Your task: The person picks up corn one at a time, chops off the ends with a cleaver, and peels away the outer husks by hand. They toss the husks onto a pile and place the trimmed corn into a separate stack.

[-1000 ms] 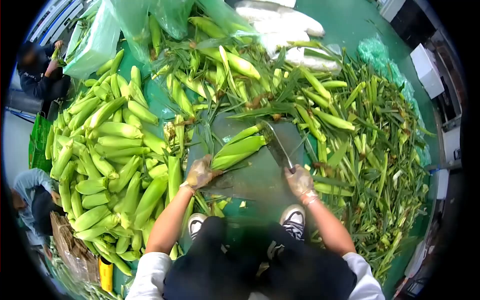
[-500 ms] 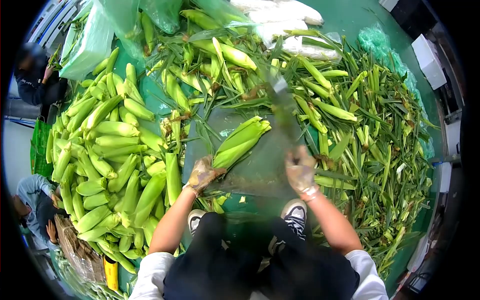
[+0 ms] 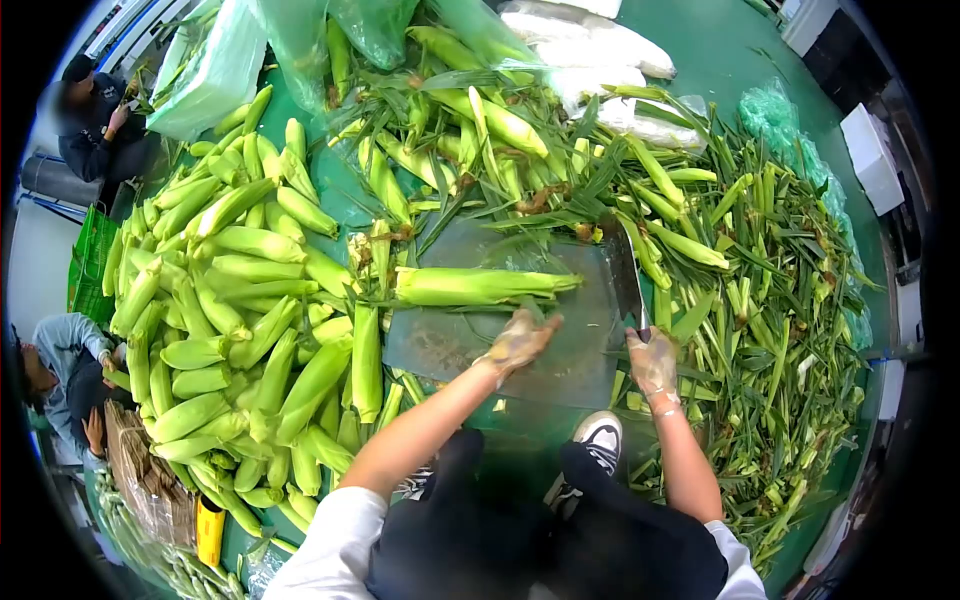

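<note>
An ear of corn in its green husk lies crosswise on the grey board, its cut end to the left. Just below it is my left hand in a thin, stained glove, fingers stretched out to the right and nothing held. My right hand, gloved too, is wrapped round the handle of a large knife. The dark blade points away from me along the board's right side, its tip by the leaf scraps.
Trimmed ears of corn are heaped on the left. Leaves and husk trimmings cover the right side, and untrimmed corn lies beyond the board. Two people sit at the far left. White bags lie at the back.
My left hand has let go of the corn, which was tilted in its grip and now lies level across the board. The knife has come down from a blurred swing to the board's right edge.
</note>
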Action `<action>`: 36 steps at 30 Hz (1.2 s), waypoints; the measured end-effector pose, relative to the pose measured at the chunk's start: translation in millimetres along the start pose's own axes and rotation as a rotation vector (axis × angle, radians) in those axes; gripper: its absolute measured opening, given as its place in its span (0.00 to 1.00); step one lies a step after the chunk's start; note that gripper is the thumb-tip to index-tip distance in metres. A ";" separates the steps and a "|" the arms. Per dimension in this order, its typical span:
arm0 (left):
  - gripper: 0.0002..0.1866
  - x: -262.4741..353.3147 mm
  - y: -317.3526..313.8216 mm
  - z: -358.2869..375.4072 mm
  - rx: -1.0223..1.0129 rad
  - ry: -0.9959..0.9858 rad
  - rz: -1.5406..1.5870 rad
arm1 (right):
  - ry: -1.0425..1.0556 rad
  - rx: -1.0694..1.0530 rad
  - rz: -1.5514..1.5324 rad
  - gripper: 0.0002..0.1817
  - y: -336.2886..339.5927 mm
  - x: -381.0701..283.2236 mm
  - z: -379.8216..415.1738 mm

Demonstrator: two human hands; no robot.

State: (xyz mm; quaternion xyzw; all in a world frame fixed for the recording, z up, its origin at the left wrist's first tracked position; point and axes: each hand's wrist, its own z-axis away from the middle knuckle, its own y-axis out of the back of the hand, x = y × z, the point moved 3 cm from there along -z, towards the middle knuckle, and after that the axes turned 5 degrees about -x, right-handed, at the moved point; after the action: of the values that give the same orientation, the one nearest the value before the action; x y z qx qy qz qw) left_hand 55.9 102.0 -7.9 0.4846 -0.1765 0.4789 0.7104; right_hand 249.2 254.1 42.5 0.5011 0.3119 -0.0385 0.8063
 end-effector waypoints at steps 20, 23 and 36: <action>0.22 228.2 190.2 -60.9 0.283 -0.923 -0.288 | -0.096 -0.028 0.020 0.16 -40.2 31.4 67.3; 0.30 218.5 204.0 -49.9 -0.186 -0.495 -0.137 | -0.005 -0.029 0.118 0.15 -31.0 20.5 93.8; 0.37 -78.6 168.9 -27.5 0.196 0.152 -0.759 | 0.625 0.073 0.252 0.13 -68.0 -78.5 43.0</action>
State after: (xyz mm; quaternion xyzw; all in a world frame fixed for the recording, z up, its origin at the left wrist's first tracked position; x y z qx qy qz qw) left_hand -131.4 97.7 10.8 0.5440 0.1145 0.2314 0.7984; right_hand 180.7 165.0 44.8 0.5519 0.4780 0.2058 0.6515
